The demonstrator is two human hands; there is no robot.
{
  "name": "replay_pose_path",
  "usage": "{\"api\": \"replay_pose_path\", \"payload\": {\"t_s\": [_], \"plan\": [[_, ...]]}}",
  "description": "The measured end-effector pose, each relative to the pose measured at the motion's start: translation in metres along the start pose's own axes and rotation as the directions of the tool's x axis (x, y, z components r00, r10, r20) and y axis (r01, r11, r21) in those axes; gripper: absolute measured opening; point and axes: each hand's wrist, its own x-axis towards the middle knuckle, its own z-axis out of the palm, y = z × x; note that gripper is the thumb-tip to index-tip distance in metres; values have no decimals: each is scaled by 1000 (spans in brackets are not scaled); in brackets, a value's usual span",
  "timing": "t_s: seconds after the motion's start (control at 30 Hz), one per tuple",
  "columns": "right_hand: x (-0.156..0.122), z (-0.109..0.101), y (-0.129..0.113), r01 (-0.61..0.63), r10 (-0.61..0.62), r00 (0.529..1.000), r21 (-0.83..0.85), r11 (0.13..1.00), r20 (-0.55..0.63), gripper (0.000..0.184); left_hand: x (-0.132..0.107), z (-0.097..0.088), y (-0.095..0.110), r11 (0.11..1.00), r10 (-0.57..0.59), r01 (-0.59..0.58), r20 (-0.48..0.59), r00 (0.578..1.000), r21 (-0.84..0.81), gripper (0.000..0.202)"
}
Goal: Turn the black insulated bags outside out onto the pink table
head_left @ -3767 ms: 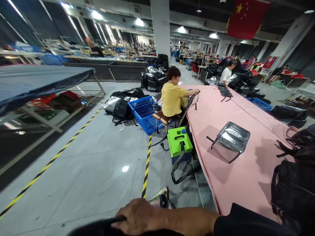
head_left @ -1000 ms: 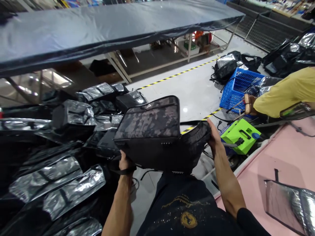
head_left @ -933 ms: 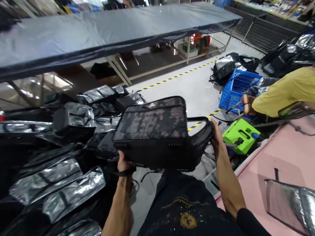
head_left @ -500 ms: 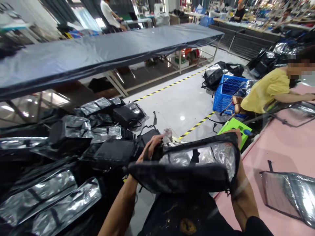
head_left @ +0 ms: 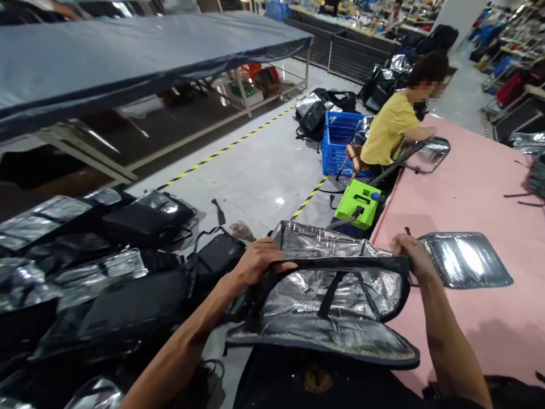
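In front of my body is a black insulated bag [head_left: 332,295] with shiny silver foil lining. Its flap hangs open toward me, foil side up, and a black strap crosses the lining. My left hand [head_left: 261,258] grips the bag's left upper edge, thumb lying along the black rim. At the right upper corner my right hand [head_left: 412,253] is closed on the bag, its fingertips partly hidden. Just beyond that hand, a flat foil-lined panel [head_left: 472,258] with dark edging lies on the pink table [head_left: 464,199].
Black foil-lined bags [head_left: 131,301] are heaped on the floor at left. A long covered table [head_left: 149,51] stands behind them. Ahead are a bright green box [head_left: 357,204], a blue crate [head_left: 334,142] and a seated person in yellow [head_left: 385,128] working at the pink table.
My view has swung right, showing more of the pink table. The bag has tipped so its foil interior and flap face up, and my left hand now shows on its upper rim.
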Motion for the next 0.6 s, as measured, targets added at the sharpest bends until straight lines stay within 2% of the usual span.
{"api": "replay_pose_path", "payload": {"t_s": [0.07, 0.13, 0.23, 0.3, 0.4, 0.47, 0.53, 0.6], "plan": [[-8, 7, 21, -19, 18, 1000, 26, 999, 9, 60, 23, -1, 15, 990, 142, -142, -39, 989, 10, 49], [-14, 10, 34, -61, 64, 991, -28, 998, 116, 66, 44, -2, 31, 968, 251, -251, -41, 967, 6, 47], [-13, -4, 34, -82, 135, 941, -179, 980, 311, 67, 70, -7, 51, 932, 362, -362, 12, 932, -8, 47], [-6, -20, 26, -51, 159, 912, -279, 959, 378, 64, 82, -8, 62, 906, 423, -421, 56, 905, -35, 47], [9, -38, 13, 0, 145, 933, -402, 915, 331, 59, 93, -5, 74, 870, 492, -483, 115, 863, -101, 51], [13, -43, 8, 17, 115, 955, -434, 901, 275, 58, 94, -2, 73, 866, 498, -481, 142, 855, -138, 53], [9, -46, 4, 22, 84, 977, -480, 877, 198, 55, 89, -2, 66, 891, 449, -429, 154, 880, -147, 51], [0, -49, 1, 19, 23, 998, -578, 816, 65, 49, 79, -6, 58, 931, 358, -337, 174, 917, -140, 46]]}}
